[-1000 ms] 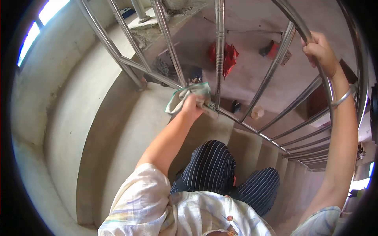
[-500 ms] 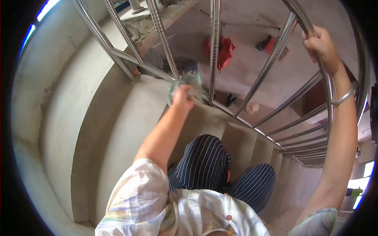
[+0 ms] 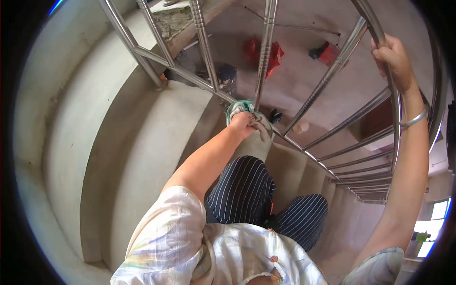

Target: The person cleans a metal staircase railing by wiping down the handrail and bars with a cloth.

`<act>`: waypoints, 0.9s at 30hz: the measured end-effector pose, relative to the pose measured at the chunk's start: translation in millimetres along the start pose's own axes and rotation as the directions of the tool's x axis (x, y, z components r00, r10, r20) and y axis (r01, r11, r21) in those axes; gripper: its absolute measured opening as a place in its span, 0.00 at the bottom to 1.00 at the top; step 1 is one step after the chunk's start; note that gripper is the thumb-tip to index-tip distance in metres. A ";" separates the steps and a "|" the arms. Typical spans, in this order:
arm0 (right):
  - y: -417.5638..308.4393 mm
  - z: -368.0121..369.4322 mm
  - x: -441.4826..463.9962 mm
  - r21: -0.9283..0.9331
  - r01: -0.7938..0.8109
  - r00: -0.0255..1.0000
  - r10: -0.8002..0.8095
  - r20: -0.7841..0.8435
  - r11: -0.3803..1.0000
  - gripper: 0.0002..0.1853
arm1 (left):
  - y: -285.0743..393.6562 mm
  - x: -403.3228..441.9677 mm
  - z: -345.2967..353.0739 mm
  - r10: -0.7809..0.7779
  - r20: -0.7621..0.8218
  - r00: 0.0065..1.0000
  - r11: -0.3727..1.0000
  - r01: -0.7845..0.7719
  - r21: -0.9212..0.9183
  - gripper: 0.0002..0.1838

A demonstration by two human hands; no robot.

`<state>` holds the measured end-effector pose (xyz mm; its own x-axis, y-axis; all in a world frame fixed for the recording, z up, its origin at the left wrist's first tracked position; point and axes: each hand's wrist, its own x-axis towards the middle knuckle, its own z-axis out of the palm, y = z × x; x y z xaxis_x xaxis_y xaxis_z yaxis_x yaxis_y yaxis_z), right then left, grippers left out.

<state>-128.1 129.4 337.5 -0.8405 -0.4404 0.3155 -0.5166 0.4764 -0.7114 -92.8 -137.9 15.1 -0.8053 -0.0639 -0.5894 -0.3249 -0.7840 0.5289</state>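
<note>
My left hand [image 3: 242, 124] is closed on a greyish cloth with a green edge [image 3: 261, 124]. The cloth is bunched around the lower metal rail [image 3: 294, 148] of the stair railing, at the foot of an upright bar [image 3: 266, 52]. Higher up on the right, my right hand [image 3: 393, 59] grips the curved metal handrail [image 3: 392, 97], its fingers wrapped round the tube. A bangle circles that wrist. Part of the lower rail is hidden under the cloth and my left hand.
Concrete steps [image 3: 142, 142] curve beside a wall [image 3: 33, 123] on the left and descend to the right. Through the bars, far below, the floor holds a red object [image 3: 275, 59], a red and black item [image 3: 327, 53], dark shoes [image 3: 275, 115] and a pale bucket-like container [image 3: 300, 126].
My left hand has slid the cloth to the right and down along the lower rail, past where it was. My right hand keeps its hold on the handrail.
</note>
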 end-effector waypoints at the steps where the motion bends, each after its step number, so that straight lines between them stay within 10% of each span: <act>1: -0.4 -0.3 -1.0 -0.001 -0.021 1.000 0.021 0.000 1.000 0.09 | 3.0 -10.6 2.2 -0.053 -0.024 0.998 0.991 0.056 0.121 0.06; 6: 2.9 0.4 -1.5 -0.005 0.015 1.000 -0.015 -0.019 1.000 0.09 | -42.5 6.0 -0.5 -0.269 0.012 0.963 0.920 0.253 0.300 0.07; 12: 3.9 -1.1 -0.8 -0.037 0.004 1.000 -0.005 -0.005 0.999 0.09 | -104.1 26.0 34.7 -0.074 -0.164 0.984 0.921 0.130 0.368 0.09; 16: 4.3 -3.8 1.5 -0.020 0.029 0.999 -0.028 0.041 0.999 0.09 | -112.6 29.2 37.7 -0.260 -0.213 0.942 0.961 0.274 0.041 0.11; 22: 3.1 -0.2 -0.5 -0.033 0.061 0.998 -0.061 -0.010 0.998 0.10 | -67.4 32.9 14.2 -0.048 -0.053 0.997 0.981 0.037 -0.190 0.12; 26: -0.6 1.2 -0.5 -0.018 0.056 0.998 -0.056 -0.019 0.998 0.10 | -5.9 -1.8 -17.9 0.387 0.088 0.918 0.921 -0.381 -0.077 0.11; 27: 0.1 0.5 -0.7 -0.034 0.040 0.999 -0.041 -0.021 0.999 0.10 | 17.9 -10.9 -21.9 0.273 0.012 0.962 0.961 -0.272 -0.052 0.12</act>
<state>-127.4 129.4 336.9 -0.8220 -0.4431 0.3577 -0.5552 0.4839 -0.6765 -79.0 -164.8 17.6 -0.8694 -0.2678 -0.4153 -0.0675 -0.7681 0.6367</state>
